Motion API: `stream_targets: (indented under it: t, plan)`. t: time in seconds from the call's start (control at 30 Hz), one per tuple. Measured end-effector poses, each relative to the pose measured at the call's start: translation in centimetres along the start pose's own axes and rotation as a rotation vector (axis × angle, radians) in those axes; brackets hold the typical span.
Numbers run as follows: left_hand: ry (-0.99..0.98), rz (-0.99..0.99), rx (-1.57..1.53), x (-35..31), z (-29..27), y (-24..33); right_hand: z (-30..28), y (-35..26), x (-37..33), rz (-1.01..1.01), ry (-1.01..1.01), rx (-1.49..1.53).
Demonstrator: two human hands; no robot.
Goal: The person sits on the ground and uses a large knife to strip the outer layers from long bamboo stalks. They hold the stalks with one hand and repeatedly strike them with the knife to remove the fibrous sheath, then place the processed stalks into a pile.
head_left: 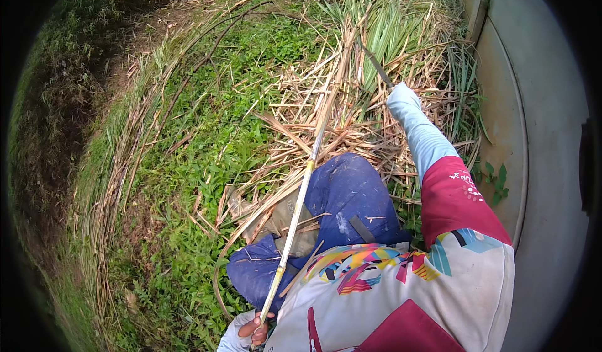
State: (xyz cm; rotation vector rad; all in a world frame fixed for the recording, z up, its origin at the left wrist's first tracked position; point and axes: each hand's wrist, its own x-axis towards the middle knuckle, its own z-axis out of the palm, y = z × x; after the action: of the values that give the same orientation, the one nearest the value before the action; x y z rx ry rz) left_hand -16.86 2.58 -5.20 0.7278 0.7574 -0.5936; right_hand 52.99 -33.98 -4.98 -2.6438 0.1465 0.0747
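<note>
A long, pale yellow sugarcane stalk [296,224] slants from the lower middle up across my lap, its dry leaves still on the far part. Around its near end, at the lower edge, the fingers of my left hand [254,329] are closed. My right arm reaches out to the far right in a light blue sleeve. The right hand [404,95], mostly covered by that sleeve, grips a machete [377,66]; its dark blade points up and left toward the leafy far part of the stalk. Its handle is hidden in the hand.
Dry and green cane leaves [389,35] lie heaped ahead of me. A grey wall [533,82] runs close along my right. Low green plants [219,145] cover the ground on the left, with a long pile of cut stalks and leaves [119,182] beyond them. My legs in blue trousers [351,195] are bent.
</note>
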Motion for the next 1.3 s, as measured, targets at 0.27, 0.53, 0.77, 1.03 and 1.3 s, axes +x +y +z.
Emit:
stream_targets:
  t: [0.27,0.53,0.77,1.03,1.3]
  plan:
    - [-0.068,0.004,-0.103,1.8,-1.1,0.6,2.4,4.9,-12.7,-0.340,0.044,0.288]
    - [-0.114,-0.014,-0.122,2.6,-1.1,1.7,0.1,-2.4,-24.2,-0.856,-0.494,-0.153]
    - [-0.019,-0.016,-0.051,0.2,0.0,-1.0,1.8,-1.3,-11.9,-0.549,-0.170,-0.050]
    - [0.169,0.063,0.255,-1.2,2.7,0.1,7.4,10.7,4.9,-0.544,-0.062,-0.978]
    - [0.689,0.681,1.386,-3.3,8.6,6.2,6.2,7.2,-14.4,-0.245,-0.064,0.394]
